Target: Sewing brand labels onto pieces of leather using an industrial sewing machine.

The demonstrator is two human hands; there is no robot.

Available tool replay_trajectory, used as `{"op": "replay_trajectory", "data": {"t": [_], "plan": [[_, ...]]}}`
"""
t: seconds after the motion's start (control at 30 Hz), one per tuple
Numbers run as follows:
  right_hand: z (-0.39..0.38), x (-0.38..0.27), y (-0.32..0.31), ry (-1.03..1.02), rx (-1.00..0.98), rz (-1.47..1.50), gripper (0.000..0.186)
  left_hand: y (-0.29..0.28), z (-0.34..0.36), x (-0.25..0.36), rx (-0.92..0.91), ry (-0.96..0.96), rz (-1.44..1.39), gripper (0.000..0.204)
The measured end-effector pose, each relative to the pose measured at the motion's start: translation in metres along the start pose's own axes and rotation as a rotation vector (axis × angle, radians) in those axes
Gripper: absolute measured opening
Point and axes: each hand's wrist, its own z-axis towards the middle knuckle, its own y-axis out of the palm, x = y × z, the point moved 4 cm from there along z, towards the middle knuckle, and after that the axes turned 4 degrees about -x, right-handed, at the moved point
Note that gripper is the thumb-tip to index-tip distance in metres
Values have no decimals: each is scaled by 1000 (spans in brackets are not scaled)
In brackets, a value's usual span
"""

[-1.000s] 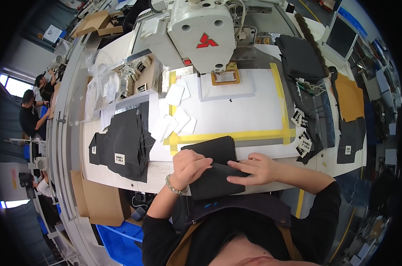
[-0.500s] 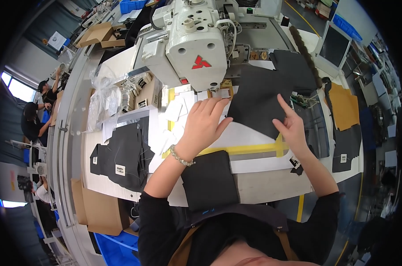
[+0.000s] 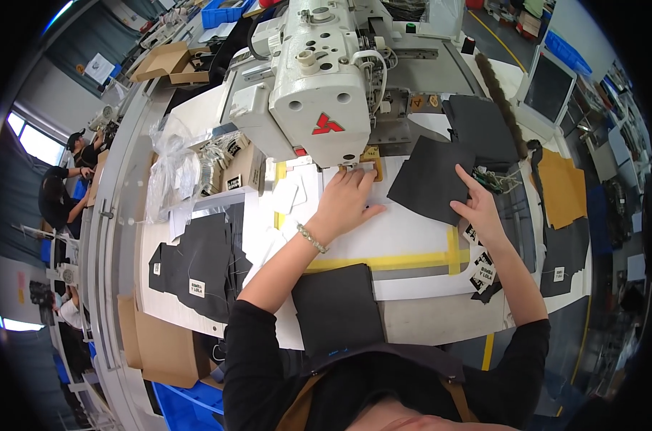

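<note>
My left hand (image 3: 346, 205) lies over the white sheet (image 3: 405, 237), its fingers stretched out and fingertips beneath the head of the white sewing machine (image 3: 324, 108). Those tips are at the small clamp by the needle area; whether they touch a label there is hard to see. A dark grey fabric panel (image 3: 430, 179) is gripped at its right edge by my right hand (image 3: 480, 212), with thumb and forefinger showing along the edge and the other fingers mostly hidden. Behind that panel lies a stack of dark panels (image 3: 484, 129).
A carton of labels (image 3: 241, 169) and plastic wrap (image 3: 169, 172) stand left. Labelled dark pieces (image 3: 205, 266) lie in front of them. Another dark stack (image 3: 339, 305) sits at the table's near edge. Loose labels (image 3: 482, 271) lie beside my right forearm. A screen (image 3: 548, 85) stands far right.
The dark panel in my right hand has come apart from the far stack and now shows its whole outline. My left hand has shifted slightly right, its fingers further under the machine head.
</note>
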Motion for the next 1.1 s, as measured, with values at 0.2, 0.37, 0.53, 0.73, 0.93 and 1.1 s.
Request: {"op": "replay_trajectory", "data": {"t": [0.2,0.37,0.53,0.73,0.93,1.1], "plan": [[-2,-9,2,69,10,15,74,-4,-3,1,57,72,43,64],[4,-4,-5,76,-22,-12,77,-5,-1,0,47,59,6,65],[10,-5,-11,94,-28,20,78,-8,-2,-10,-4,101,-31,60],[12,-8,-15,129,-49,47,79,-10,-3,-9,-54,122,-24,55],[8,-6,-10,190,-65,62,79,-11,-3,3,51,117,74,44],[7,-8,-11,224,-34,125,78,-11,-11,36,31,403,89,22]]}}
